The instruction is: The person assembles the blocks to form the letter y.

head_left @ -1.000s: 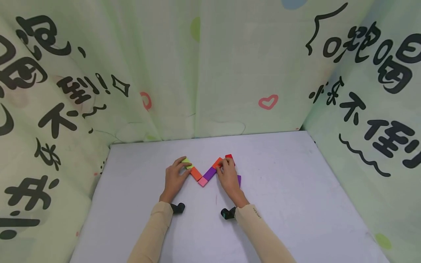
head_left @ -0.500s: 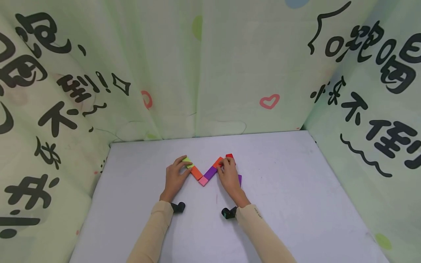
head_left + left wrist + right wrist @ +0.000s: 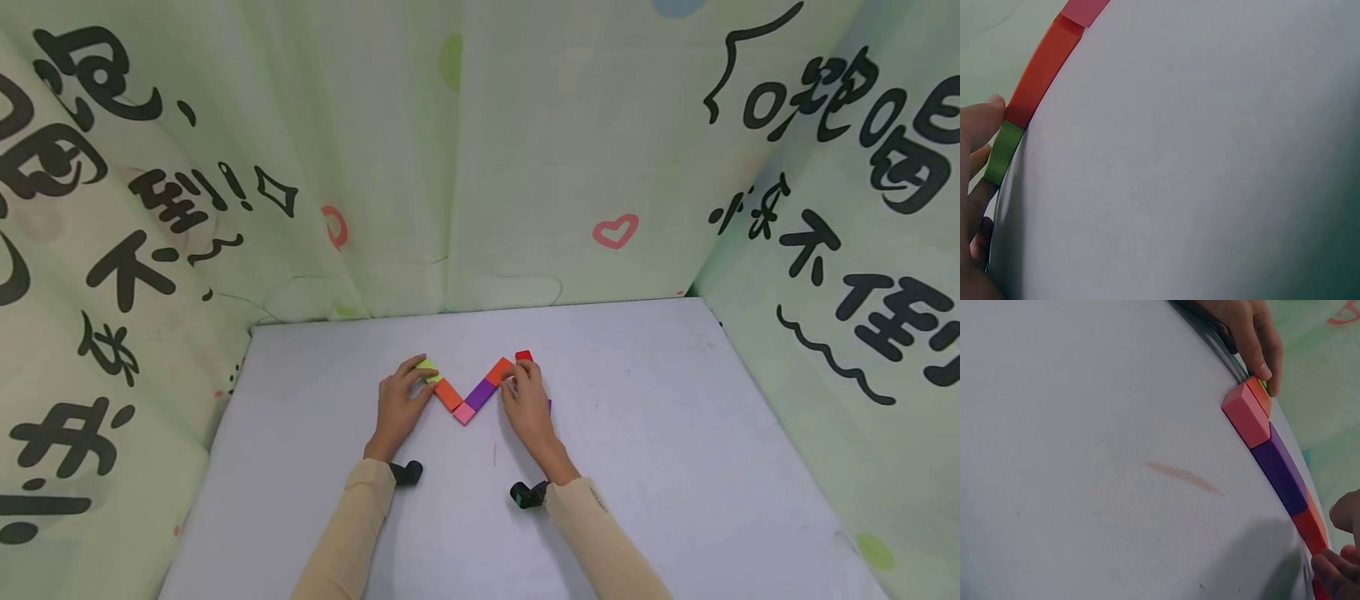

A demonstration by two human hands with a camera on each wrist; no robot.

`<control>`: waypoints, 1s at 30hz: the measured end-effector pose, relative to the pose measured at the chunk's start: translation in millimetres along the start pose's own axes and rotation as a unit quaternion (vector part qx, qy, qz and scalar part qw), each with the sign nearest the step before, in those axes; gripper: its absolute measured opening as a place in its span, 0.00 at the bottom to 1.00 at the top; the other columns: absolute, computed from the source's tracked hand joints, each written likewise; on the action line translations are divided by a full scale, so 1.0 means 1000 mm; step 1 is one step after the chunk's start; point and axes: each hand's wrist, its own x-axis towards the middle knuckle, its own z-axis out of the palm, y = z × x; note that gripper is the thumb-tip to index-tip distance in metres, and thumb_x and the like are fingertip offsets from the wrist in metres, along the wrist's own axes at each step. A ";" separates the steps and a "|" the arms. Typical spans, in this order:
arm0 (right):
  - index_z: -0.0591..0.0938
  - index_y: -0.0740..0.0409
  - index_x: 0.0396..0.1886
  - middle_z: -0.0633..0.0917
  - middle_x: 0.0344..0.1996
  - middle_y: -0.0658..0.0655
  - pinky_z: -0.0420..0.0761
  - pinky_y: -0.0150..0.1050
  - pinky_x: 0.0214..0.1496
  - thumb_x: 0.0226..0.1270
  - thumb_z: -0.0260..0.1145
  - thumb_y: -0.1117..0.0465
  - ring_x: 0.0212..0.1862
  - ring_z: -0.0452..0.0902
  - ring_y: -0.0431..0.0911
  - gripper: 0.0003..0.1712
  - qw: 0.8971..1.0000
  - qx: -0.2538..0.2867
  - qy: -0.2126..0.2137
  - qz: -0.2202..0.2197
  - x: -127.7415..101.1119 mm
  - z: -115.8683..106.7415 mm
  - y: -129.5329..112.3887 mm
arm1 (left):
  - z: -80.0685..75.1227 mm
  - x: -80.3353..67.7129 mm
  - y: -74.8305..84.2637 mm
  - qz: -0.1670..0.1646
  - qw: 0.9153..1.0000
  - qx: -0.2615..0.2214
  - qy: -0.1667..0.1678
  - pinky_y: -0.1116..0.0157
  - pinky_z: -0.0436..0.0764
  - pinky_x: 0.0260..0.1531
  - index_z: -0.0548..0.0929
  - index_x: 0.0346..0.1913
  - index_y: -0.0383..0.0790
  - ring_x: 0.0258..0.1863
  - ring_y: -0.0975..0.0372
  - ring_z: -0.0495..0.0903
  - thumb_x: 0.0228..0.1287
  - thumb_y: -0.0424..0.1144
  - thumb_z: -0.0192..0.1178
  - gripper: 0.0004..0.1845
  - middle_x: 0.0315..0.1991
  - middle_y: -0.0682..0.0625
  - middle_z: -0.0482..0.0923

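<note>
A zigzag row of flat blocks lies on the grey table (image 3: 645, 433): green (image 3: 428, 367), orange (image 3: 448, 395), pink (image 3: 464, 413), purple (image 3: 481, 393), a second orange block (image 3: 498, 371) and red (image 3: 523, 356). My left hand (image 3: 422, 377) pinches the green block (image 3: 1002, 153) at the row's left end, thumb (image 3: 984, 119) at its joint with the orange one (image 3: 1044, 65). My right hand (image 3: 516, 380) grips the second orange block (image 3: 1310, 525) where it meets the red one, fingers (image 3: 1335, 570) curled. Another purple block (image 3: 549, 405) is mostly hidden under this hand.
Printed green curtains (image 3: 480, 167) close in the table at the back and on both sides. A faint reddish mark (image 3: 1182, 476) stains the tabletop in front of the blocks. Black wrist cameras (image 3: 406, 473) sit at both cuffs.
My right wrist has slid back and to the right, and that hand now covers more of the purple block. The left hand and the zigzag row have stayed put.
</note>
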 end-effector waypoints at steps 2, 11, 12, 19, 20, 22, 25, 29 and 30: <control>0.82 0.65 0.49 0.75 0.66 0.66 0.84 0.50 0.62 0.75 0.66 0.67 0.58 0.83 0.59 0.08 1.000 -0.002 0.008 -0.007 -0.003 -0.003 0.000 | 0.000 0.000 0.000 0.002 1.000 0.002 0.001 0.43 0.66 0.66 0.90 0.51 0.50 0.72 0.52 0.76 0.69 0.42 0.70 0.10 0.70 0.50 0.78; 0.82 0.63 0.56 0.77 0.65 0.64 0.81 0.53 0.66 0.75 0.66 0.67 0.63 0.78 0.58 0.13 1.000 -0.008 0.023 -0.020 -0.020 -0.019 0.003 | -0.003 0.000 0.004 -0.006 1.000 -0.007 -0.006 0.42 0.65 0.68 0.90 0.51 0.50 0.73 0.53 0.75 0.70 0.41 0.70 0.10 0.71 0.50 0.78; 0.82 0.63 0.57 0.77 0.66 0.63 0.80 0.53 0.68 0.75 0.66 0.66 0.65 0.76 0.58 0.14 1.000 -0.008 0.021 -0.020 -0.021 -0.021 0.004 | -0.004 0.000 0.005 -0.009 1.000 -0.007 -0.007 0.42 0.65 0.68 0.90 0.52 0.50 0.73 0.53 0.75 0.70 0.41 0.69 0.10 0.71 0.50 0.78; 0.79 0.63 0.62 0.78 0.66 0.64 0.72 0.58 0.73 0.72 0.69 0.65 0.70 0.70 0.61 0.21 0.999 -0.003 0.016 -0.051 -0.029 -0.032 0.018 | -0.004 0.000 0.006 -0.012 1.000 -0.006 -0.008 0.43 0.65 0.69 0.90 0.52 0.50 0.73 0.53 0.75 0.71 0.42 0.68 0.10 0.71 0.50 0.78; 0.79 0.63 0.63 0.78 0.66 0.64 0.71 0.58 0.73 0.71 0.70 0.64 0.70 0.70 0.61 0.23 0.998 -0.006 0.014 -0.057 -0.030 -0.033 0.020 | -0.004 0.000 0.006 -0.013 1.000 -0.006 -0.008 0.43 0.65 0.69 0.90 0.52 0.50 0.73 0.53 0.75 0.71 0.42 0.68 0.10 0.71 0.50 0.78; 0.78 0.63 0.64 0.79 0.65 0.64 0.70 0.60 0.73 0.70 0.71 0.64 0.70 0.70 0.61 0.25 0.998 -0.012 0.007 -0.063 -0.033 -0.036 0.022 | -0.004 0.000 0.005 -0.014 1.000 -0.006 -0.009 0.43 0.65 0.69 0.90 0.52 0.49 0.73 0.53 0.75 0.71 0.41 0.68 0.10 0.71 0.50 0.78; 0.77 0.63 0.65 0.80 0.65 0.65 0.69 0.63 0.72 0.68 0.73 0.63 0.70 0.70 0.63 0.28 0.997 -0.027 0.000 -0.066 -0.039 -0.038 0.027 | -0.003 0.000 0.005 -0.015 1.000 -0.003 -0.011 0.43 0.65 0.69 0.90 0.52 0.50 0.74 0.53 0.74 0.71 0.42 0.68 0.10 0.71 0.51 0.77; 0.76 0.61 0.67 0.79 0.66 0.65 0.69 0.66 0.72 0.68 0.73 0.60 0.71 0.69 0.63 0.30 0.998 -0.039 -0.017 -0.054 -0.045 -0.042 0.035 | -0.002 0.000 0.004 -0.009 1.000 0.003 -0.006 0.43 0.66 0.68 0.90 0.52 0.50 0.73 0.53 0.75 0.71 0.41 0.68 0.10 0.71 0.50 0.78; 0.75 0.60 0.67 0.79 0.66 0.64 0.68 0.66 0.72 0.69 0.73 0.60 0.71 0.69 0.63 0.30 0.998 -0.040 -0.021 -0.051 -0.046 -0.042 0.038 | -0.002 0.000 0.004 -0.006 1.000 0.003 -0.004 0.42 0.66 0.68 0.90 0.52 0.50 0.73 0.53 0.75 0.71 0.41 0.69 0.10 0.71 0.50 0.77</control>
